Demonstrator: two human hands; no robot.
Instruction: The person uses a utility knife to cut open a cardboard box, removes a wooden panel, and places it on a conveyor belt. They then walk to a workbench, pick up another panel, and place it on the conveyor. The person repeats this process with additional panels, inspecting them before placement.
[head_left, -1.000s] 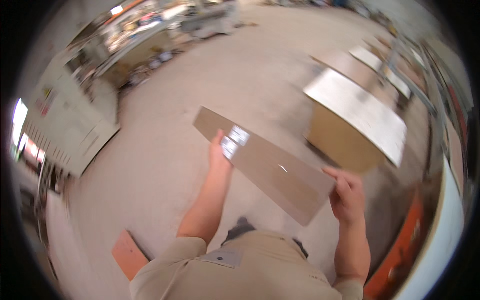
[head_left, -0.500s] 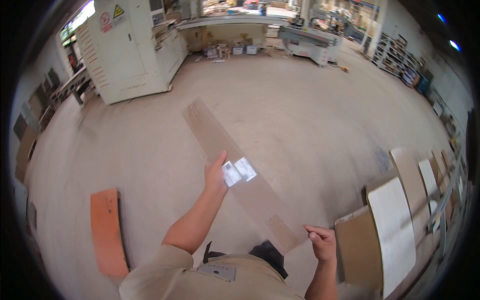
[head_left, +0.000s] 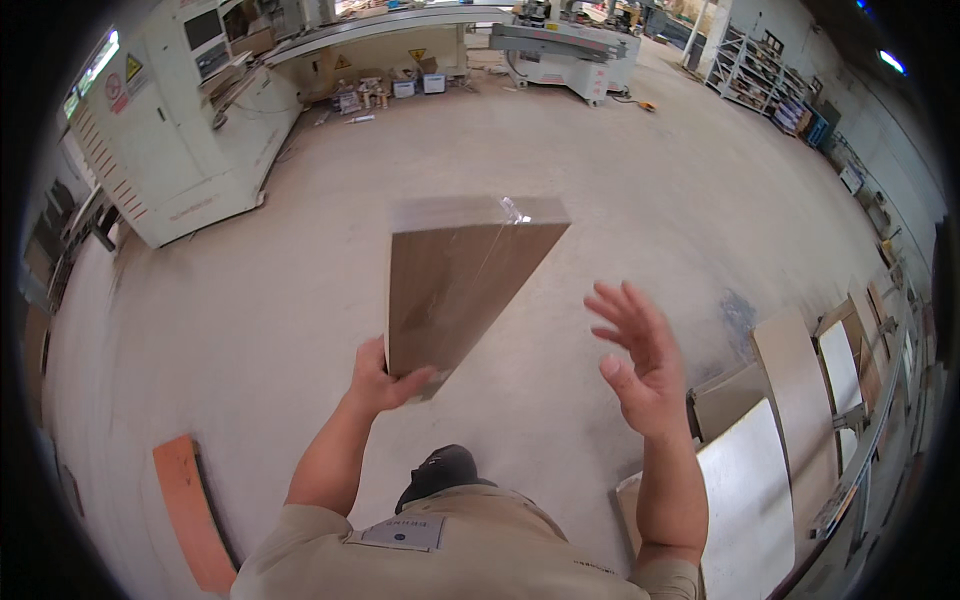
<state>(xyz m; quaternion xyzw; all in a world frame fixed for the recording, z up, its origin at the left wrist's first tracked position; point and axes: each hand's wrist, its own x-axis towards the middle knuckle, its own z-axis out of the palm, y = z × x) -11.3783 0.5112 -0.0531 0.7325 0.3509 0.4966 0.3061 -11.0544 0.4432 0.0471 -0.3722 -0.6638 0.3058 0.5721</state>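
A long, flat brown package (head_left: pixel 455 280), with shiny clear tape across its top edge, is held up in front of me and tilted. My left hand (head_left: pixel 385 382) grips it near its lower left, thumb across the face and the other fingers mostly hidden behind it. To the right of the package, my right hand (head_left: pixel 643 350) is raised with fingers spread, touching nothing.
On the floor at left lies an orange board (head_left: pixel 190 510). At right, white (head_left: pixel 750 500) and brown boards (head_left: pixel 795 375) lean by a metal rail. A large pale machine cabinet (head_left: pixel 190 140) and a long machine bench (head_left: pixel 390 50) stand ahead, with a shelf rack (head_left: pixel 745 75) at far right.
The package has swung from lying diagonally to standing more upright, and its labelled face no longer shows. My right hand has moved up and opened. My view has shifted right.
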